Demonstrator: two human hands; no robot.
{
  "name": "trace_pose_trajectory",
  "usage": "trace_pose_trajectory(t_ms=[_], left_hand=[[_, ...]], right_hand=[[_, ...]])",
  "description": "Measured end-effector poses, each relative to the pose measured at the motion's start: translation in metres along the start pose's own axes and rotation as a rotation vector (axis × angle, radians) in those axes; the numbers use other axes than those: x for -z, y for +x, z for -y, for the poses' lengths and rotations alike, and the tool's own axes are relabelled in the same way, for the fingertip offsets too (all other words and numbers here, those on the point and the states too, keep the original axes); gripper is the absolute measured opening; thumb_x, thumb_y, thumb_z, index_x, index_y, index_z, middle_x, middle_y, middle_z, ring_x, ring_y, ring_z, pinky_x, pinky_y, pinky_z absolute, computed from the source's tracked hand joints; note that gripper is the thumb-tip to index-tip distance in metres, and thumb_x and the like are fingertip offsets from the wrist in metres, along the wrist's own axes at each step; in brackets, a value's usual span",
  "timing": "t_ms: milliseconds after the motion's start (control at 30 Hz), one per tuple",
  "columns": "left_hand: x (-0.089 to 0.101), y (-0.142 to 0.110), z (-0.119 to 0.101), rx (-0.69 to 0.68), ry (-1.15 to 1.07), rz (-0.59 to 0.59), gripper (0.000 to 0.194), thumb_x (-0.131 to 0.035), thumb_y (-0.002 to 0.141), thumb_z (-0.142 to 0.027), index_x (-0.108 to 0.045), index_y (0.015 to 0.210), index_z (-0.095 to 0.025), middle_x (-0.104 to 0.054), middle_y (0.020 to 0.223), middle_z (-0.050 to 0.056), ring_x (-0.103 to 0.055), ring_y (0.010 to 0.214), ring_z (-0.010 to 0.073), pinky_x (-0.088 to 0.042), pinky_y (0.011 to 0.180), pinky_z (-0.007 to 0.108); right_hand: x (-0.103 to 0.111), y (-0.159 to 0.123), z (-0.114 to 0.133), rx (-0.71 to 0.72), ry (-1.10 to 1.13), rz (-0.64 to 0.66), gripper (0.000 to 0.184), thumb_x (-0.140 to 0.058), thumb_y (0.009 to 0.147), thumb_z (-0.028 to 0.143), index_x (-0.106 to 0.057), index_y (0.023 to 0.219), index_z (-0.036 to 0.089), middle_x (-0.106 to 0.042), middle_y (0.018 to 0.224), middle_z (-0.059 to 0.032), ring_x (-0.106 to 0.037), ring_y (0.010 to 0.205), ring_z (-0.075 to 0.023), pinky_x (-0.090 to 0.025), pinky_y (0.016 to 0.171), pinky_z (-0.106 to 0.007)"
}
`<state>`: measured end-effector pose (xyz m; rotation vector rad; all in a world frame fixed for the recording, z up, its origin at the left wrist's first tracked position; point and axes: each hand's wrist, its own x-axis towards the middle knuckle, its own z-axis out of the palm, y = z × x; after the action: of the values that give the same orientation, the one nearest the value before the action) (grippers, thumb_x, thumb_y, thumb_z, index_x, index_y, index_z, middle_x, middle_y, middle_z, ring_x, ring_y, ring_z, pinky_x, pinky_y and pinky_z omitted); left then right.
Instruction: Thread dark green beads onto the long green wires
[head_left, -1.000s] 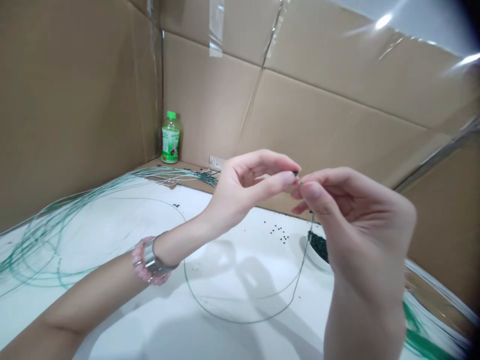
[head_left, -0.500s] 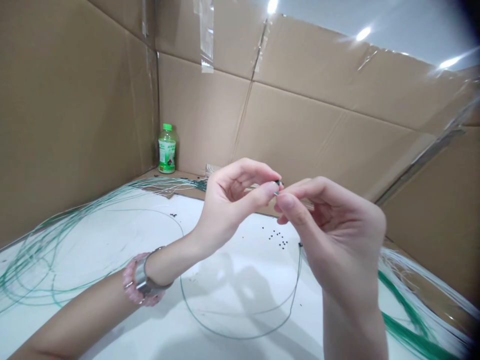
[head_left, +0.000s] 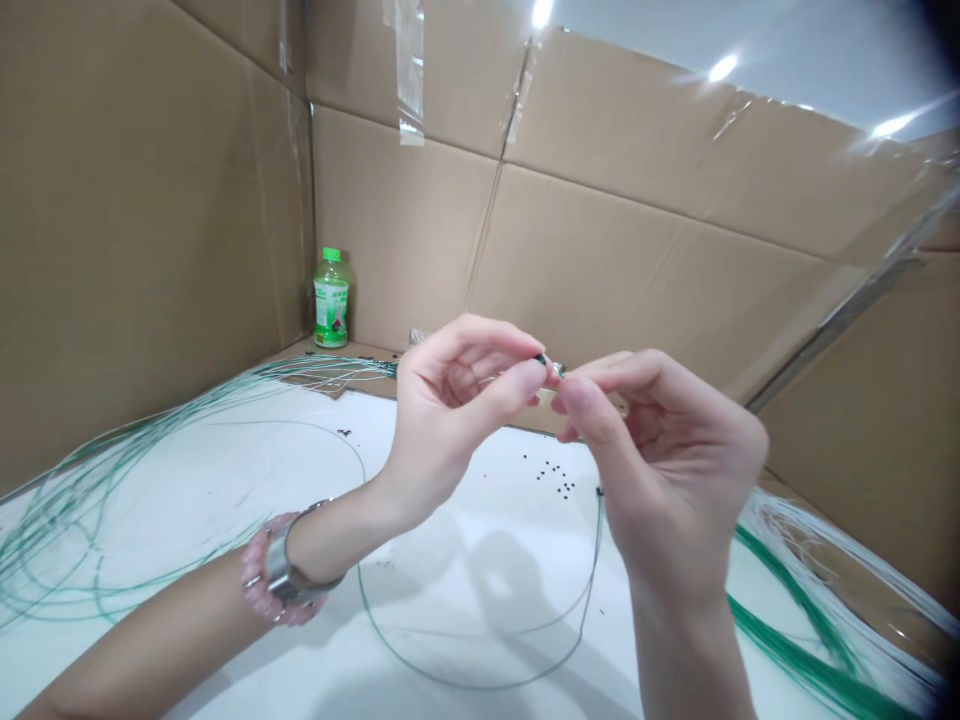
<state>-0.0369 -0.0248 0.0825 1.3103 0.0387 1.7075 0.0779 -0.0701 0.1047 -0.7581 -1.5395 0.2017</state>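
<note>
The left hand and right hand are meeting above the worktop, their fingertips almost touching. The left thumb and forefinger are pinching nearly shut on a small dark bead. The right fingers are curling closely around the thin green-coated wire just beside it, though how firmly they are gripping is hard to tell. The wire's short end is lying roughly level between the hands, with the right hand appearing nearer; from behind that hand, its length is dropping into a wide loop on the worktop, near scattered dark beads.
</note>
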Motion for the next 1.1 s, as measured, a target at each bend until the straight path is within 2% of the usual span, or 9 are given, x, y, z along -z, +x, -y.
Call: trace_pose_trajectory(t_ms=[267, 567, 767, 1100], left_hand=[[0.005, 0.002, 0.009, -0.183, -0.023, 0.019, 0.015, -0.064, 0.079, -0.007, -0.069, 0.082, -0.021, -0.066, 0.074, -0.004, -0.065, 0.071, 0.0068, -0.058, 0.064, 0.016], [0.002, 0.001, 0.009, -0.136, -0.089, -0.012, 0.013, -0.065, 0.079, -0.010, -0.069, 0.081, -0.022, -0.067, 0.073, -0.005, -0.065, 0.071, 0.0076, -0.058, 0.061, 0.015], [0.000, -0.001, 0.010, -0.144, -0.141, -0.016, 0.012, -0.065, 0.080, -0.010, -0.068, 0.081, -0.021, -0.068, 0.074, -0.006, -0.065, 0.071, 0.0064, -0.058, 0.061, 0.014], [-0.001, -0.001, 0.010, -0.127, -0.157, -0.032, 0.010, -0.066, 0.080, -0.011, -0.068, 0.080, -0.022, -0.068, 0.073, -0.006, -0.066, 0.070, 0.0065, -0.058, 0.060, 0.014]], right_hand=[[-0.010, -0.005, -0.007, 0.058, 0.023, 0.018, 0.012, -0.063, 0.081, 0.012, -0.062, 0.071, 0.018, -0.063, 0.067, 0.0047, -0.056, 0.061, -0.0058, -0.045, 0.046, -0.016], [-0.017, -0.006, -0.011, 0.089, 0.059, -0.049, 0.013, -0.063, 0.080, 0.010, -0.062, 0.070, 0.018, -0.064, 0.067, 0.0040, -0.058, 0.060, -0.0067, -0.046, 0.044, -0.016], [-0.020, -0.007, -0.010, 0.039, 0.142, -0.035, 0.015, -0.061, 0.082, 0.014, -0.060, 0.068, 0.019, -0.064, 0.068, 0.0031, -0.061, 0.064, -0.0087, -0.050, 0.047, -0.017], [-0.020, -0.008, -0.010, 0.004, 0.196, -0.029, 0.013, -0.061, 0.083, 0.015, -0.061, 0.070, 0.017, -0.062, 0.066, 0.0034, -0.060, 0.064, -0.0077, -0.047, 0.046, -0.016]])
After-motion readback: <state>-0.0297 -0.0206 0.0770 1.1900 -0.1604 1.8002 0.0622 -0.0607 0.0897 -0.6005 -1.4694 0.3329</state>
